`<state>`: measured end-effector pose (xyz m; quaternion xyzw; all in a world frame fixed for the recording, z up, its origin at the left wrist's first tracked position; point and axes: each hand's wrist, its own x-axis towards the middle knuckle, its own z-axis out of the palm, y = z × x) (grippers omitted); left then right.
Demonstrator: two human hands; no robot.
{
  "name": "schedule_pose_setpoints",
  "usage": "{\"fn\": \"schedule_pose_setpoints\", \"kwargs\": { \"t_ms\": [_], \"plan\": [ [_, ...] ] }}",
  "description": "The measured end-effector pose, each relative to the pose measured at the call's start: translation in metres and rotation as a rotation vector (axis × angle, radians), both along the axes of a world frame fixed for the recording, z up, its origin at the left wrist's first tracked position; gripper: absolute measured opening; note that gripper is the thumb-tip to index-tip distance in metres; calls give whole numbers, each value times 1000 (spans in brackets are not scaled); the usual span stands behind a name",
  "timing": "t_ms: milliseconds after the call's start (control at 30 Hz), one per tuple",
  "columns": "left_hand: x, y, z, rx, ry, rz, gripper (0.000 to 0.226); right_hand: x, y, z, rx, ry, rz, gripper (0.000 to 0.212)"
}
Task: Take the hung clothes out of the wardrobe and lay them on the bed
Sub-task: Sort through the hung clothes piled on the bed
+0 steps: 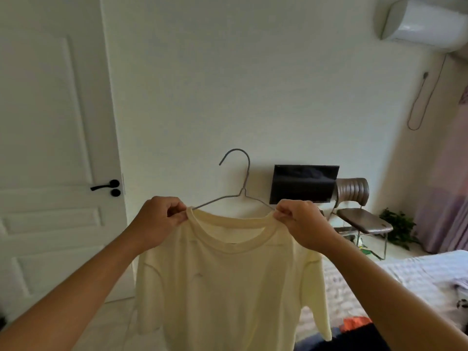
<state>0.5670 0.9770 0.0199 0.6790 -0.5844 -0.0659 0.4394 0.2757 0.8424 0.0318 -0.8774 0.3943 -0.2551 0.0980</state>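
A pale yellow T-shirt (228,279) hangs on a grey wire hanger (243,184), held up in front of me at chest height. My left hand (158,222) pinches the left side of the collar. My right hand (301,224) pinches the right side of the collar, where the hanger's arm runs under the cloth. The hanger's hook sticks up free above the shirt. The bed (415,277), with a light checked cover, lies at the lower right. No wardrobe is in view.
A white closed door (55,153) with a black handle stands at the left. Against the far wall are a black box (304,183), a brown chair (359,214) and a green plant (400,228). An orange and a dark cloth (354,325) lie at the bed's near edge.
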Motion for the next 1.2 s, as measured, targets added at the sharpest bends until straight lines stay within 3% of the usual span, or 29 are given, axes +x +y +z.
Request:
{"fn": "schedule_pose_setpoints", "kwargs": {
  "t_ms": [633, 1200],
  "plan": [
    [151, 286, 14, 24, -12, 571, 13, 279, 147, 10, 4, 10, 584, 24],
    [243, 460, -7, 23, -21, 1090, 19, 518, 276, 3, -42, 39, 1118, 20]
  ]
}}
